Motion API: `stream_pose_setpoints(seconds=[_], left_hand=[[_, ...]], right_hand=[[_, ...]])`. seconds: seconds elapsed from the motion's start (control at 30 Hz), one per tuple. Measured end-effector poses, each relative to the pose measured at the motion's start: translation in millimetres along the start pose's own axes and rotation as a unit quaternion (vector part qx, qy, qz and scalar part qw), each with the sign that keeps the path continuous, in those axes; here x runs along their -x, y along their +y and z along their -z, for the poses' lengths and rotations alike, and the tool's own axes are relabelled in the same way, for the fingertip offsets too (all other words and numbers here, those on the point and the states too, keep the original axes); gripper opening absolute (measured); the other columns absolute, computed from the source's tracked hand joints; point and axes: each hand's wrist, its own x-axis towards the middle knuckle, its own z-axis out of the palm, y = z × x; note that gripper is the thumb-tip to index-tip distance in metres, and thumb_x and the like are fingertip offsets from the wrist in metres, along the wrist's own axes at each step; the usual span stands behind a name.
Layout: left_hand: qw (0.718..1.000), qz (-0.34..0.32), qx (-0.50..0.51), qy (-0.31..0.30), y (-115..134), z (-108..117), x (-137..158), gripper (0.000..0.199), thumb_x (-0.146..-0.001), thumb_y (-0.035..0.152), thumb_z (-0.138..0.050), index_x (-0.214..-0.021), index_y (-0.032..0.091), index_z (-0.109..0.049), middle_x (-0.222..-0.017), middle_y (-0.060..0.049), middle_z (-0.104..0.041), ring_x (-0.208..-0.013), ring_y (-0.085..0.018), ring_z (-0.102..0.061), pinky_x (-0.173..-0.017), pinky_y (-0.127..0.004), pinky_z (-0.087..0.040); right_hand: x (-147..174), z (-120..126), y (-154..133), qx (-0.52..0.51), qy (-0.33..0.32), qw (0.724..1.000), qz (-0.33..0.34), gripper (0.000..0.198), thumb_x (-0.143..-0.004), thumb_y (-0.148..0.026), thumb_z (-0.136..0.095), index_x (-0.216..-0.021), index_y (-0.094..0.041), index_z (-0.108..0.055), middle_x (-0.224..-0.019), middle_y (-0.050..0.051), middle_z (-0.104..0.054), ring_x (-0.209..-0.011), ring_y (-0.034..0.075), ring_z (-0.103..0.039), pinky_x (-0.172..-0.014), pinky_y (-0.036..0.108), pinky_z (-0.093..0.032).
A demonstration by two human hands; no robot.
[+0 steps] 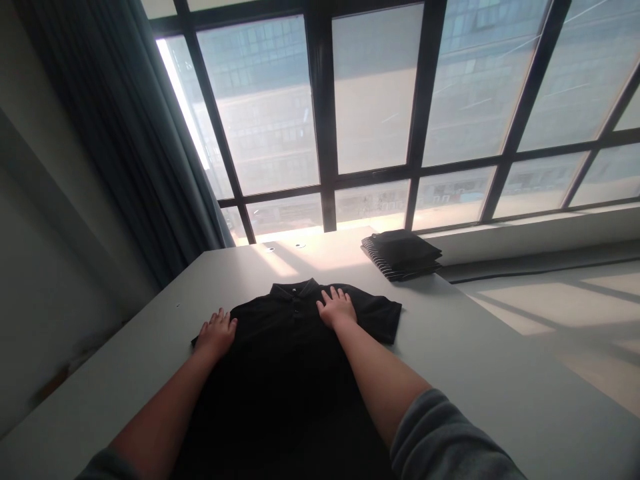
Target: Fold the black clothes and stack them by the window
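A black short-sleeved polo shirt [285, 380] lies spread out face up, its collar pointing away from me and its lower part running out of view at the bottom. My left hand [217, 333] rests on the shirt's left shoulder and sleeve area, fingers stretched out. On the right side of the chest, just below the collar, my right hand [337, 307] lies flat with its fingers spread. Neither hand grips the cloth. The right sleeve is laid out sideways; my left hand and forearm cover most of the left sleeve.
The shirt is on a white table [475, 373]. A stack of folded dark clothes [403, 253], one striped, sits at the table's far right edge. Behind stand large black-framed windows [377, 93] and, at left, a dark curtain [125, 133]. Sunlight falls on the floor [565, 300] at right.
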Motion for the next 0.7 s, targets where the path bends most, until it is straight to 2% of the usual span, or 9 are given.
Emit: stream_pose_setpoints(seconds=[0.1, 0.17, 0.23, 0.3, 0.37, 0.5, 0.6, 0.7], left_hand=[[1.000, -0.021, 0.011, -0.016, 39.5, 5.3, 2.0, 0.064, -0.108, 0.044, -0.026, -0.158, 0.009, -0.045, -0.169, -0.021, -0.034, -0.157, -0.037, -0.032, -0.126, -0.056, -0.030], [0.998, -0.049, 0.027, -0.029, 69.3, 4.9, 3.8, 0.064, -0.108, 0.051, -0.026, -0.163, 0.021, -0.039, -0.173, -0.010, -0.029, -0.160, -0.032, -0.027, -0.128, -0.051, -0.026], [0.997, -0.048, 0.043, -0.050, 92.9, 2.5, 6.0, 0.063, -0.107, 0.059, -0.027, -0.164, 0.035, -0.035, -0.174, -0.004, -0.028, -0.159, -0.036, -0.027, -0.126, -0.059, -0.028], [0.996, -0.018, 0.055, -0.067, 104.9, 0.0, 8.2, 0.063, -0.105, 0.064, -0.026, -0.164, 0.044, -0.033, -0.175, -0.004, -0.025, -0.158, -0.045, -0.027, -0.120, -0.073, -0.028], [0.995, 0.010, 0.062, -0.076, 105.1, -1.5, 9.9, 0.064, -0.103, 0.067, -0.027, -0.164, 0.047, -0.030, -0.176, -0.005, -0.020, -0.158, -0.048, -0.020, -0.117, -0.080, -0.023], [0.994, 0.023, 0.071, -0.084, 91.5, -2.2, 11.2, 0.065, -0.103, 0.068, -0.028, -0.164, 0.047, -0.028, -0.177, -0.002, -0.016, -0.162, -0.039, -0.014, -0.124, -0.072, -0.017], [0.993, 0.026, 0.077, -0.084, 86.8, -2.2, 11.3, 0.066, -0.102, 0.069, -0.028, -0.164, 0.047, -0.029, -0.177, -0.002, -0.016, -0.162, -0.037, -0.014, -0.126, -0.069, -0.016], [0.993, 0.028, 0.086, -0.080, 87.7, -2.1, 11.1, 0.066, -0.102, 0.069, -0.029, -0.164, 0.046, -0.031, -0.177, -0.003, -0.016, -0.162, -0.038, -0.014, -0.126, -0.069, -0.016]], right_hand=[[-0.9, 0.1, 0.0, 0.002, -0.001, 1.000, 0.001, 0.070, -0.107, -0.058, -0.027, -0.169, -0.025, -0.028, -0.177, 0.008, -0.012, -0.163, 0.032, -0.010, -0.129, 0.048, -0.006], [-1.1, 0.4, -0.1, 0.006, -0.006, 1.000, 0.002, 0.071, -0.107, -0.058, -0.028, -0.169, -0.024, -0.027, -0.177, 0.008, -0.011, -0.163, 0.032, -0.009, -0.129, 0.048, -0.006], [-1.2, 0.7, -0.1, 0.011, -0.010, 1.000, 0.003, 0.072, -0.107, -0.059, -0.028, -0.169, -0.024, -0.027, -0.177, 0.009, -0.011, -0.163, 0.033, -0.010, -0.129, 0.048, -0.006], [-1.5, 0.6, 0.0, 0.015, -0.011, 1.000, 0.005, 0.072, -0.107, -0.060, -0.028, -0.169, -0.024, -0.027, -0.177, 0.009, -0.011, -0.163, 0.033, -0.010, -0.129, 0.048, -0.007], [-2.6, -0.2, 0.4, 0.017, -0.010, 1.000, 0.009, 0.073, -0.107, -0.061, -0.028, -0.169, -0.024, -0.027, -0.177, 0.010, -0.011, -0.163, 0.033, -0.010, -0.129, 0.048, -0.007], [-4.8, -2.0, 1.8, 0.016, 0.000, 1.000, 0.018, 0.071, -0.107, -0.060, -0.031, -0.168, -0.024, -0.031, -0.176, 0.010, -0.016, -0.162, 0.033, -0.014, -0.129, 0.049, -0.009], [-1.3, -0.1, 2.3, 0.013, 0.032, 0.999, 0.030, 0.065, -0.107, -0.054, -0.034, -0.163, -0.021, -0.042, -0.174, 0.014, -0.025, -0.160, 0.032, -0.023, -0.127, 0.047, -0.016], [8.2, 6.4, -0.2, 0.019, 0.069, 0.996, 0.059, 0.055, -0.108, -0.045, -0.033, -0.148, -0.017, -0.059, -0.167, 0.016, -0.038, -0.153, 0.030, -0.035, -0.126, 0.044, -0.020]])
